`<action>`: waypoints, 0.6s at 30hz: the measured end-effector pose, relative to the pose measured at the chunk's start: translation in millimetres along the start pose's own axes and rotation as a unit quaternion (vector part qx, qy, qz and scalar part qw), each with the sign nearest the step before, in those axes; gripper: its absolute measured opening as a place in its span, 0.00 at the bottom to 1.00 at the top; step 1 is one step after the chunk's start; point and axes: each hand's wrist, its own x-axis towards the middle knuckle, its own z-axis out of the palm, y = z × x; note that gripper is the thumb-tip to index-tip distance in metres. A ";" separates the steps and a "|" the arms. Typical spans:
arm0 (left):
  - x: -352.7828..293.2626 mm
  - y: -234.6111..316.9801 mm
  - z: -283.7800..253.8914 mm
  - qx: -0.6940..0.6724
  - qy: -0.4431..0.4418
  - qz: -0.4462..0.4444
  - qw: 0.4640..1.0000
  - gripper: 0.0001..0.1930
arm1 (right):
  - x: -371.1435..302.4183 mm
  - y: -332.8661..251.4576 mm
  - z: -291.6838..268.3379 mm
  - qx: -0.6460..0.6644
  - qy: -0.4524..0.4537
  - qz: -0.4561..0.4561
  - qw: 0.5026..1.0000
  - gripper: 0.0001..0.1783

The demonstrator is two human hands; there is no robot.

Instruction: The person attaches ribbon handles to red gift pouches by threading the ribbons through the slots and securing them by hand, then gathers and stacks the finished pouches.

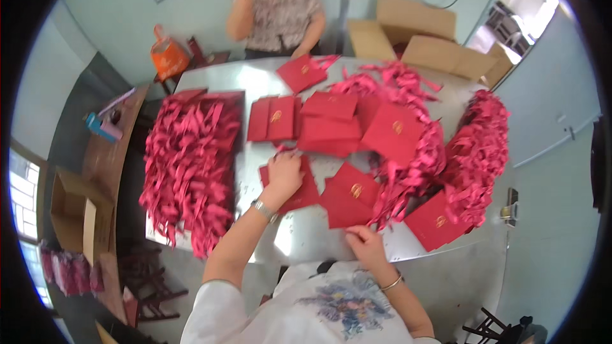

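Observation:
Bent over a flat red paper packet (305,192), my left hand (284,175) has its fingers curled at the packet's upper part. What the fingertips grip there is hidden. Near the front edge of the table, my right hand (368,245) has its thumb and fingers pinched together. It is just below another red packet with a gold emblem (350,196); anything inside the pinch is too small to make out. Beyond my hands lie stacked red packets (328,134) and a smaller stack (271,120) with a gold emblem.
A large ribbon-covered pile (191,165) fills the metal table's (255,79) left side; another ribbon heap (478,153) lies right. More packets (437,222) rest at the front right. A person (280,13) sits opposite. Cardboard boxes (440,57) stand behind; a carton (80,216) is left.

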 end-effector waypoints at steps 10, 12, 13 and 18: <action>-43.5 -12.7 -32.0 -0.171 0.107 -0.039 0.979 0.21 | 12.6 13.7 7.1 0.009 -0.010 -0.049 0.999 0.13; -52.3 -22.7 -30.5 -0.186 0.122 -0.058 0.973 0.16 | 12.4 11.6 2.7 -0.002 -0.004 -0.050 0.999 0.14; -60.4 -44.7 -25.8 -0.154 0.133 -0.029 0.979 0.18 | 14.0 7.4 4.5 -0.001 -0.021 -0.045 0.999 0.15; -81.0 -68.3 -18.7 -0.301 0.067 -0.057 0.950 0.18 | 2.4 -3.1 -6.2 -0.005 -0.001 -0.044 0.999 0.16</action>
